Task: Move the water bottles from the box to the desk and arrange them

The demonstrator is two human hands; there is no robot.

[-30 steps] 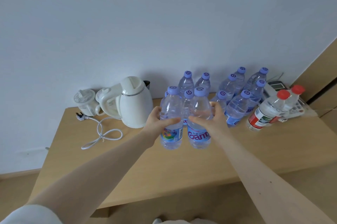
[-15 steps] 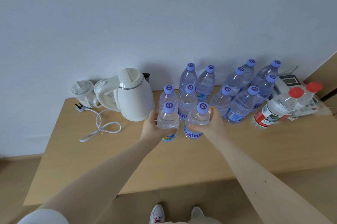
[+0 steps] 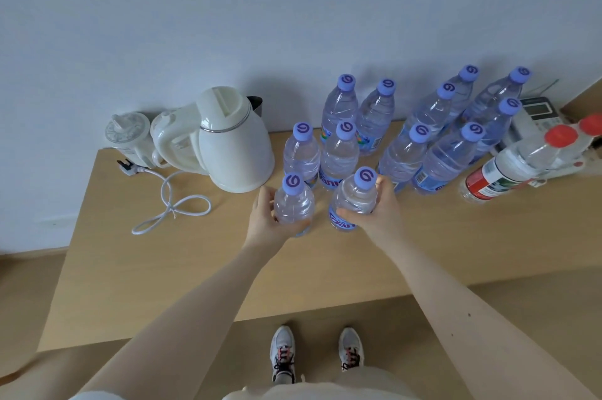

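Observation:
Two clear water bottles with purple caps stand upright on the wooden desk [image 3: 163,285], in front of a cluster of several like bottles [image 3: 338,152]. My left hand [image 3: 265,220] grips the left bottle [image 3: 293,204] round its body. My right hand [image 3: 379,214] grips the right bottle [image 3: 356,197], which shows a blue label. Both bottles sit just in front of the nearest row. The box is out of view.
A white electric kettle [image 3: 234,142] with a looped cord [image 3: 172,204] stands at the back left, a small white appliance [image 3: 128,134] beside it. Two red-capped bottles [image 3: 521,162] and a desk phone [image 3: 537,113] sit at the right. My shoes show below the desk's front edge.
Both hands have lowered the two bottles from mid-air onto the desk in front of the cluster. The camera has tilted down, bringing the shoes into view.

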